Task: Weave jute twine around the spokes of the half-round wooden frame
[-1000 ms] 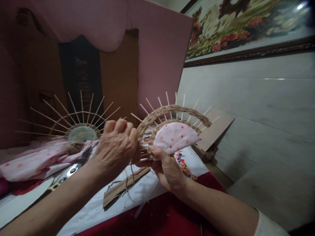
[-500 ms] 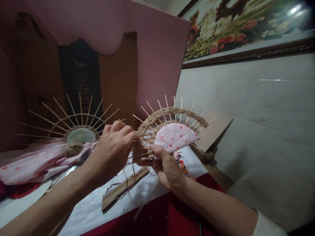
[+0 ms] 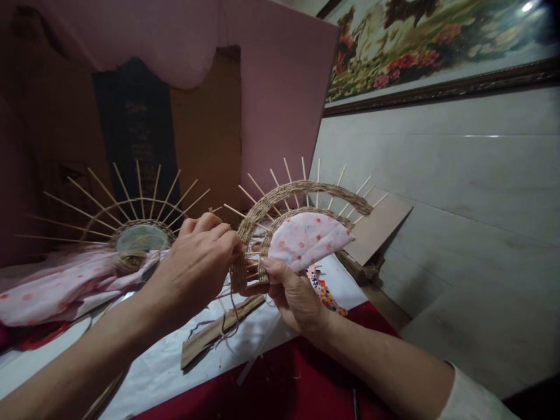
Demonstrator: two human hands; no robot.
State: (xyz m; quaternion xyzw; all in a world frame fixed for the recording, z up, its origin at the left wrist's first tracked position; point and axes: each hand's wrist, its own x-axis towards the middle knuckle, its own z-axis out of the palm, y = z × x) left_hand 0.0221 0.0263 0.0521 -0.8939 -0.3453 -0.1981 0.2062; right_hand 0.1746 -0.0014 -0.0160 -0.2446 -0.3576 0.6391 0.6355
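Note:
A half-round frame [image 3: 280, 191] of woven twine on thin sticks is held up in front of me. Its centre is covered by pink flowered cloth [image 3: 310, 238]. My right hand [image 3: 300, 297] grips the lower left part of it, thumb on the inner woven band and fingers behind. My left hand [image 3: 205, 254] is closed at the left edge of the outer band, fingertips partly hidden. Sticks jut out past the band's upper edge. A loose strand of twine hangs below the frame, over a torn cardboard strip [image 3: 210, 338].
At left stands a second stick frame [image 3: 144, 238] with a glassy centre. Before it lie a ball of twine [image 3: 128, 263] and pink flowered fabric [image 3: 52, 286]. Colourful patterned cloth [image 3: 326, 294] lies behind my right wrist. White sheeting and red cloth [image 3: 280, 379] cover the table.
Both hands and the woven frame appear slightly further left and higher in view, tilted a little differently. The grips look the same; the background has also shifted slightly with the camera.

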